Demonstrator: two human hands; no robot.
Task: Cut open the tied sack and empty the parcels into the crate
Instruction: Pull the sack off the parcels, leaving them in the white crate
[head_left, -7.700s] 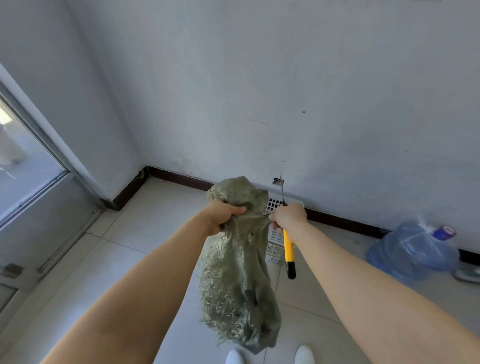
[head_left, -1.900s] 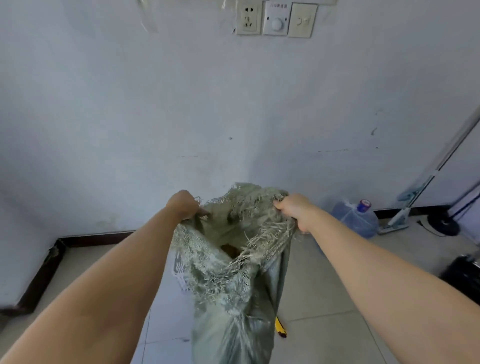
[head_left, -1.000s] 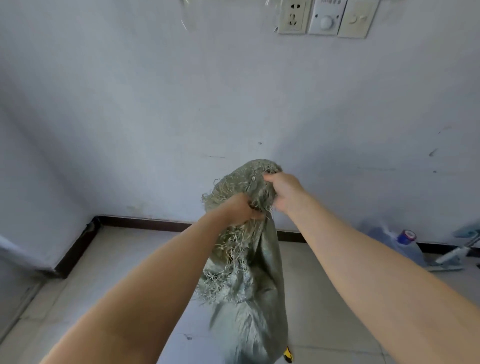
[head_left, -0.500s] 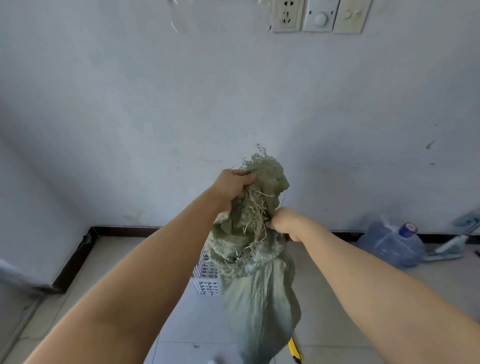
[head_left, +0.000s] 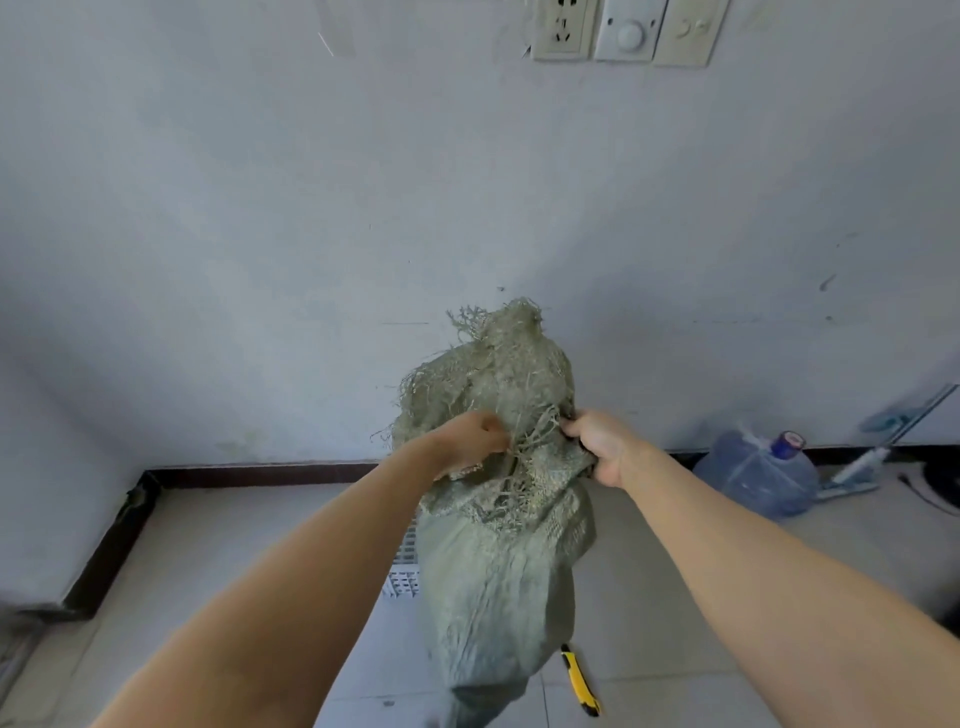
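A grey-green woven sack (head_left: 498, 582) with a frayed, bunched top hangs upright in front of me. My left hand (head_left: 470, 436) grips the frayed cloth on its left side, and my right hand (head_left: 597, 444) grips it on the right, both below the ragged tuft. Behind the sack, low on the floor, a white slatted crate (head_left: 405, 564) shows only as a narrow strip. A yellow utility knife (head_left: 581, 680) lies on the tiles to the right of the sack's lower end. No parcels are visible.
A blue water jug (head_left: 758, 475) lies by the wall at the right, with a mop head (head_left: 852, 473) beside it. Wall sockets and switches (head_left: 623, 31) sit high up. A dark skirting board (head_left: 270, 473) runs along the wall, with a step at the left.
Both hands have shifted on the bunched sack top: the left hand has dropped level with the right. The right hand earlier held the knife, which now lies on the floor.
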